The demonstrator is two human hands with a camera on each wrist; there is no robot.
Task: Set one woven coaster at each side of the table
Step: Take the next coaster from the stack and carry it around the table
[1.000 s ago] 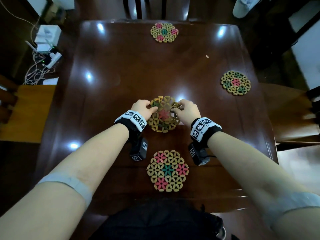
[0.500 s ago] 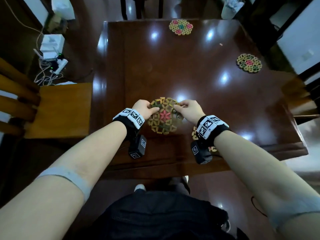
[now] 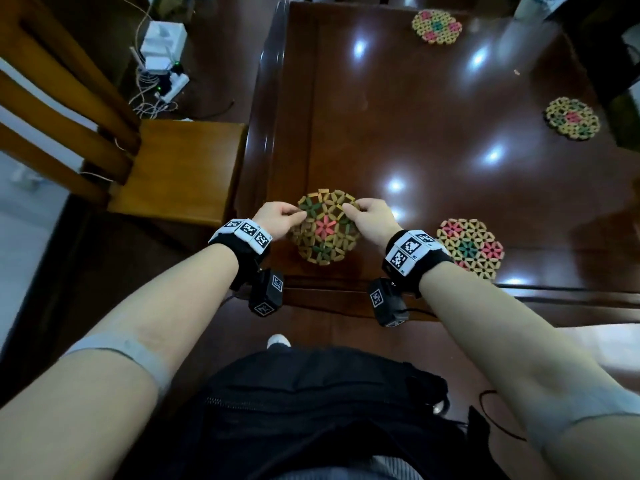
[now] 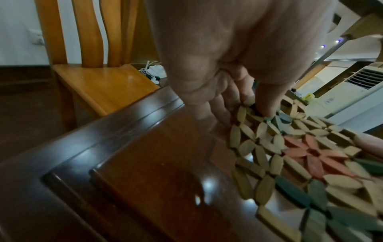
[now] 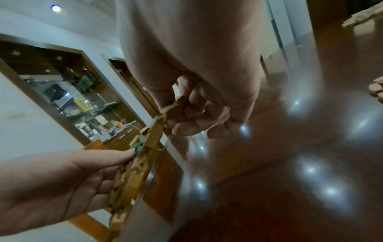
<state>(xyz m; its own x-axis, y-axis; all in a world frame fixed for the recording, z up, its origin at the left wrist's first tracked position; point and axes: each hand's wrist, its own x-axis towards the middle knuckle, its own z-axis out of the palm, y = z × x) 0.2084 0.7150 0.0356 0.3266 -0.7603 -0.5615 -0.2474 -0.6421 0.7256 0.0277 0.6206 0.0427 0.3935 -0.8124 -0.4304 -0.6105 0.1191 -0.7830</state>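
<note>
A: Start with the table (image 3: pixel 433 161). Why are the mats laid out like that?

B: One coaster per side, I'd say. The far coaster (image 3: pixel 437 26) lies by the far edge, the right coaster (image 3: pixel 573 118) by the right edge, and the near coaster (image 3: pixel 470 248) close to the near edge. Only the left side, the one facing the chair (image 3: pixel 180 164), has none lying flat on it.

A: So the held coaster (image 3: pixel 325 230) is meant for that side?

B: That is my reading. It hangs over the near-left corner of the table, inside the raised border, tilted with its far edge up, to judge from the right wrist view.

A: Why both hands on it?

B: It is a loose lattice of small pieces, so I'd guess a grip at two points keeps it from sagging. The left hand (image 3: pixel 277 218) pinches the upper left rim, thumb on top and fingers (image 4: pixel 223 106) curled beneath. The right hand (image 3: pixel 372 218) pinches the upper right rim the same way, thumb over, fingertips (image 5: pixel 186 129) under.

A: And where is it relative to the hands?

B: Between them, with most of the disc hanging toward the wrists. Whether its near edge touches the wood, I cannot tell; the left wrist view shows it very low there.
</note>
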